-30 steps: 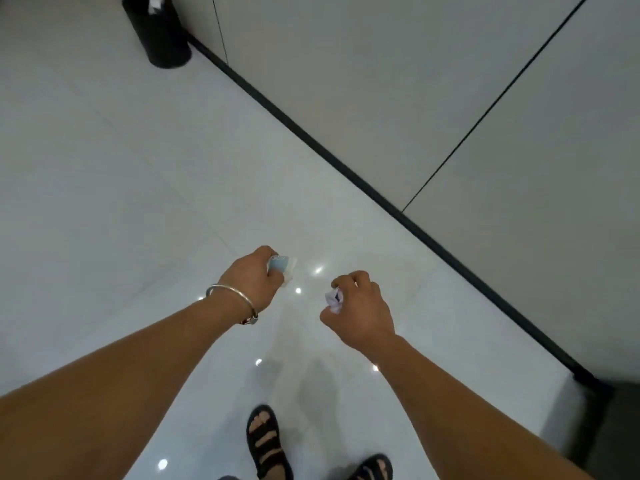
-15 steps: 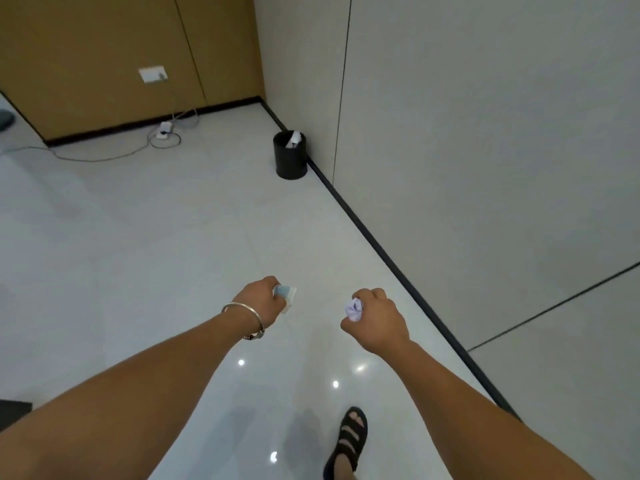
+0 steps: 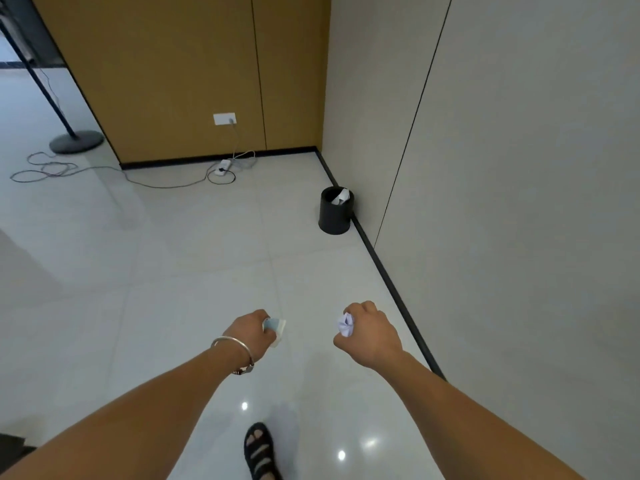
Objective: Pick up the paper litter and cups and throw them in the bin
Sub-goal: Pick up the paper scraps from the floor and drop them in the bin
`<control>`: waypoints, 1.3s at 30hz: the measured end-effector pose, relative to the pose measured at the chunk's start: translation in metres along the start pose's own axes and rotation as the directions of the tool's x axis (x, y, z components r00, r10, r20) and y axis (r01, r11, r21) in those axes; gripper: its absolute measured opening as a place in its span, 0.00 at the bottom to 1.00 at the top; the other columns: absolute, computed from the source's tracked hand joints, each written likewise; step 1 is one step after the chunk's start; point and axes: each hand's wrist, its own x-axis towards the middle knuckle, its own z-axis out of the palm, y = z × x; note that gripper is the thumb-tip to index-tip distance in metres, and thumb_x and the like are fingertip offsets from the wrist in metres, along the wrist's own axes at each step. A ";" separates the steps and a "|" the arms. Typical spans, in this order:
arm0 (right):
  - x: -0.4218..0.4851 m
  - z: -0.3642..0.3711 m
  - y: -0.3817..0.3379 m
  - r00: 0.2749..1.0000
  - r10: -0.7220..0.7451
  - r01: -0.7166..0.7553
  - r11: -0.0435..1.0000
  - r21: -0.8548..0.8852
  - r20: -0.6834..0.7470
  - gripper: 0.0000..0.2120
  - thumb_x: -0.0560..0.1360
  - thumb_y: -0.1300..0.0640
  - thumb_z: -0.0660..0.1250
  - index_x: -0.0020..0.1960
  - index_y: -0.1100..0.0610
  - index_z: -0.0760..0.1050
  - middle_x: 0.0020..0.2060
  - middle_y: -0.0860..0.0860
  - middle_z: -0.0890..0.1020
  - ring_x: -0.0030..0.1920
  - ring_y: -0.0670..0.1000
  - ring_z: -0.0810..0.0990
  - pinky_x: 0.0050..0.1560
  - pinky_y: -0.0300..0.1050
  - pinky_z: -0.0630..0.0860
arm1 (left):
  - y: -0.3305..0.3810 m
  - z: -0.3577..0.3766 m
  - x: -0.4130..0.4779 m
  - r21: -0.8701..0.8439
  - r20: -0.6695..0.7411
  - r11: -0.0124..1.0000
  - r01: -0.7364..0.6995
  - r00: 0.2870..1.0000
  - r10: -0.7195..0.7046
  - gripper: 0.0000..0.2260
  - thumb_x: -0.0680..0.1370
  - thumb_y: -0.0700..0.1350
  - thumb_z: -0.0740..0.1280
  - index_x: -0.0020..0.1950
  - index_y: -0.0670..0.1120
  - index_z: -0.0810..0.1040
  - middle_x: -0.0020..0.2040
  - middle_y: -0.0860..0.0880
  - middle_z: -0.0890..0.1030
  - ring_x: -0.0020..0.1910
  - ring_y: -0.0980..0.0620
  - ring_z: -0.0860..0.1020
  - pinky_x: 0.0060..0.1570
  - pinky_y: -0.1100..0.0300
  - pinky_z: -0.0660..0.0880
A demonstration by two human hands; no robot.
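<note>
My left hand (image 3: 251, 329) grips a small pale blue and white paper cup (image 3: 276, 328), fingers curled round it. My right hand (image 3: 372, 332) holds a crumpled white paper ball (image 3: 346, 324) in a fist. Both hands hang out in front of me above the glossy floor. The black round bin (image 3: 335, 213) stands ahead against the right wall's skirting, well beyond both hands, with white paper showing inside it.
A grey wall runs along the right with a black skirting (image 3: 391, 282). A brown panel wall ahead carries a socket (image 3: 224, 118); a power strip (image 3: 223, 166) and cables lie on the floor. A stand base (image 3: 76, 141) sits far left. My sandalled foot (image 3: 259, 452) is below.
The view has lifted and turned toward the bin, which now appears nearer the middle right. Both hands keep their grips on the cup and the paper ball.
</note>
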 end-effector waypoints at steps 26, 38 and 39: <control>0.485 -0.053 -0.077 0.999 0.039 -0.039 0.999 0.028 -0.010 0.12 0.67 0.50 0.64 0.49 0.48 0.69 0.52 0.47 0.70 0.49 0.51 0.70 0.44 0.43 0.69 | 0.048 -0.163 0.473 0.011 0.007 0.994 -0.108 0.994 0.108 0.11 0.77 0.48 0.62 0.57 0.47 0.75 0.48 0.47 0.80 0.41 0.50 0.75 0.39 0.61 0.69; 0.695 -0.103 -0.076 0.998 0.027 -0.029 0.999 0.037 0.054 0.14 0.65 0.52 0.64 0.34 0.49 0.57 0.44 0.49 0.68 0.47 0.54 0.71 0.45 0.45 0.72 | 0.086 -0.212 0.674 0.011 0.056 0.995 -0.100 0.993 0.099 0.12 0.77 0.48 0.62 0.58 0.46 0.76 0.50 0.46 0.80 0.45 0.49 0.75 0.44 0.62 0.70; 0.712 -0.102 -0.076 0.997 0.048 -0.051 0.998 0.047 0.055 0.15 0.65 0.52 0.64 0.33 0.48 0.55 0.44 0.49 0.68 0.46 0.54 0.70 0.46 0.45 0.72 | 0.087 -0.213 0.694 0.009 0.070 0.994 -0.113 0.991 0.112 0.12 0.77 0.48 0.62 0.58 0.46 0.76 0.50 0.46 0.80 0.44 0.50 0.75 0.43 0.62 0.70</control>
